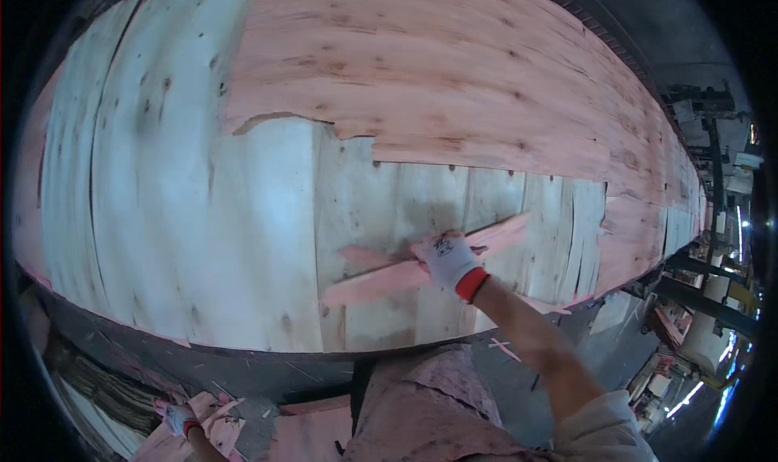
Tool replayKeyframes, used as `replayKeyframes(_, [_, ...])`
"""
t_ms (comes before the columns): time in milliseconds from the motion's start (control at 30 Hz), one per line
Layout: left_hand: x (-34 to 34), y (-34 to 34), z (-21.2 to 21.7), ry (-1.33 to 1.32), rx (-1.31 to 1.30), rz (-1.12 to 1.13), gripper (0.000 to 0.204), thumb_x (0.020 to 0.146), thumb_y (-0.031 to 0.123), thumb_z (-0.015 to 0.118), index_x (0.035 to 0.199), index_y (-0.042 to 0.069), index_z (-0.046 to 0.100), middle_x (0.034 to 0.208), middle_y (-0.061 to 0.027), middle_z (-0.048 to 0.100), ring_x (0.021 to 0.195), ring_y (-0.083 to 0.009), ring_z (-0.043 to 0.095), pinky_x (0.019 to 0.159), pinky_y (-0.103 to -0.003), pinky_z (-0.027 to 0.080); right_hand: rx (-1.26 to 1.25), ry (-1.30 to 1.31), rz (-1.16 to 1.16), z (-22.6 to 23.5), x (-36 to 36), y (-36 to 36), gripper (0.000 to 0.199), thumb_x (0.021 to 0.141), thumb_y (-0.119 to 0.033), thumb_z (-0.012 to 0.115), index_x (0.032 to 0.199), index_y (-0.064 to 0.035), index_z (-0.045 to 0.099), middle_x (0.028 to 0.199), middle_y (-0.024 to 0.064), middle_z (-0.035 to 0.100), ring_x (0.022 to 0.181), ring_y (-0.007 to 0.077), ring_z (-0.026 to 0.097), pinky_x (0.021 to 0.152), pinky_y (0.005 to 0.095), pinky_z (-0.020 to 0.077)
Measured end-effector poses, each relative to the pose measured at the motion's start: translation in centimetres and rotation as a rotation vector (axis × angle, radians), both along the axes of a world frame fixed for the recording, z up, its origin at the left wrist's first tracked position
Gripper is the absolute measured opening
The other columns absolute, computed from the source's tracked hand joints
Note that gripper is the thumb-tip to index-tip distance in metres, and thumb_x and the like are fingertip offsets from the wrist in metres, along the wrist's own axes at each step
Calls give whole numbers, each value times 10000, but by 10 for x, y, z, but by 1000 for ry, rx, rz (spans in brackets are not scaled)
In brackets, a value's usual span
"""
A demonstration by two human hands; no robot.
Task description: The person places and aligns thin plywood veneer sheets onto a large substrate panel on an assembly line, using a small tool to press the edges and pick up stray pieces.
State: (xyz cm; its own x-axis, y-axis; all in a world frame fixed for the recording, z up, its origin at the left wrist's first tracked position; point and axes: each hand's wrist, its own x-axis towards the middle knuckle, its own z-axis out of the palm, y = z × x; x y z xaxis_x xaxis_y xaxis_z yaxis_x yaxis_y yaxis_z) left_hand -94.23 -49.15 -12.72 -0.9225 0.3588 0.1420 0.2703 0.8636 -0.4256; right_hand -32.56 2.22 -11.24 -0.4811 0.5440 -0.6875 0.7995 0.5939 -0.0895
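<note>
My right hand (450,261), in a white glove with a red cuff, is closed around narrow pink wood veneer strips (377,284). It holds them slantwise over a wide sheet of pale veneer (267,219). The strips stick out on both sides of the fist. At the lower left, my gloved left hand (177,417) is low beside the stack, over torn pink veneer pieces (223,417). Its fingers are too small and dim to show whether they grip a piece.
Pink veneer sheets (454,73) with ragged edges cover the far part of the stack. Scraps (506,348) lie on the grey floor (275,377). Dark layered sheets (105,385) stand at the lower left. Machinery and a pale roll (707,320) are at the right.
</note>
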Motion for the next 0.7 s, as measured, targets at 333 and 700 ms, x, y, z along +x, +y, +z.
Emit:
replayKeyframes(333, [227,343,50,-951,1400,-594,708,816,-123,572,1433,33,260,1477,-112,280,1164,-176,461,818,-305,522,161,1530,-1266,162,-41,112,131,838,-110,643,918,-105,539,723,33,598,559,172,575,493,354,484])
replayKeyframes(700, [295,488,47,-743,1014,-769,546,874,123,607,1356,-3,384,1361,-189,445,1258,-315,415,1003,-352,362,-585,1827,-2365,-44,-105,82,108,899,-191,593,969,-125,544,820,14,554,792,194,561,737,396,491])
